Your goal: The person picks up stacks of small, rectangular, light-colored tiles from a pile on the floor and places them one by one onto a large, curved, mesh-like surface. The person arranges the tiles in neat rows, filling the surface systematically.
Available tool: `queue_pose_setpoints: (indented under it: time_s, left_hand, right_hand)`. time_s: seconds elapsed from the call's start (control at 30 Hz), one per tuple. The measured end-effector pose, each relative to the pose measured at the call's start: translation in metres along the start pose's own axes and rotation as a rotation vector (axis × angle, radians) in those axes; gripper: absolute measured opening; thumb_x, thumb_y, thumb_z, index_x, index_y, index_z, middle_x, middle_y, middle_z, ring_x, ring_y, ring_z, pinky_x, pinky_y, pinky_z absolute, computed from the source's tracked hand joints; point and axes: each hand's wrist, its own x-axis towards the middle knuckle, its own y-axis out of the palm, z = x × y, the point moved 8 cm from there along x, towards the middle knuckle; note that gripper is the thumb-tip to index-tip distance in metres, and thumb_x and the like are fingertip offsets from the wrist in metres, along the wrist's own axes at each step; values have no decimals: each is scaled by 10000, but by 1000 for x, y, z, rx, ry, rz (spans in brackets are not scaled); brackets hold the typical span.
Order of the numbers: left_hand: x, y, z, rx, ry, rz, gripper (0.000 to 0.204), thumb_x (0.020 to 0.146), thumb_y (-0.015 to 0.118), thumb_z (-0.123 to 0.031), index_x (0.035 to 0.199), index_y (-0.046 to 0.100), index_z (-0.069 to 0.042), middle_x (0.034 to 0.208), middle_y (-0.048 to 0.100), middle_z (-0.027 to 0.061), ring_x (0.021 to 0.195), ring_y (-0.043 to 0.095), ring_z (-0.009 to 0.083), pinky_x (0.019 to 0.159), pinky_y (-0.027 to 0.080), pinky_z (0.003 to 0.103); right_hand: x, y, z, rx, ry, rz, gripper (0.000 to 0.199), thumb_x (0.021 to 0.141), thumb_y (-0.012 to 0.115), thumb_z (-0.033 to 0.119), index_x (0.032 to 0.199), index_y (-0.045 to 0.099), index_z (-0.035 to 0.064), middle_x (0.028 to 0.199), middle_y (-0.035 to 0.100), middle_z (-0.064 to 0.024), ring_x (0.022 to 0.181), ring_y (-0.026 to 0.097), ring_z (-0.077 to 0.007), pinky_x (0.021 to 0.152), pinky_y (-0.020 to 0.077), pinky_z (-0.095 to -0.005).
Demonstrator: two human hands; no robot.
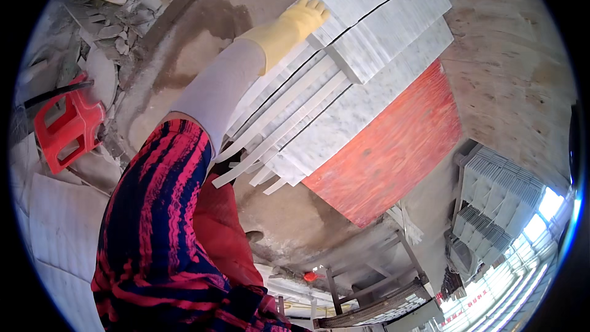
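Observation:
My left hand (310,13), in a yellow rubber glove with a pale lavender cuff, rests on the near left edge of a stack of white-grey stone slabs (393,24). Its fingers are slightly apart and lie against the stone; the thumb is hidden. A dark gap runs lengthwise between the slabs. Below the hand, several long thin stone strips (289,107) lie side by side, with ends sticking out unevenly toward my arm. Beneath the stone is a red-stained board (393,147). My right hand is out of sight.
On the left stands a red plastic stool (70,123) beside broken stone rubble (117,34). Bundled pale tiles (491,203) are stacked at the right. A metal-framed bench (375,307) stands at the bottom. Wood-grained sheeting (510,67) spreads right of the slabs.

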Motion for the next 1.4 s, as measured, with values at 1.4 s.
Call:
queue_pose_setpoints:
  time_s: [1.4]
  left_hand:
    - [-4,40,4,263,209,-239,939,707,908,-192,1535,477,-93,1373,585,191,1271,580,331,1218,359,505]
  right_hand:
    - [-17,46,-54,125,172,-1,483,1038,596,539,1187,716,96,901,742,-67,842,716,-197,764,565,-362]
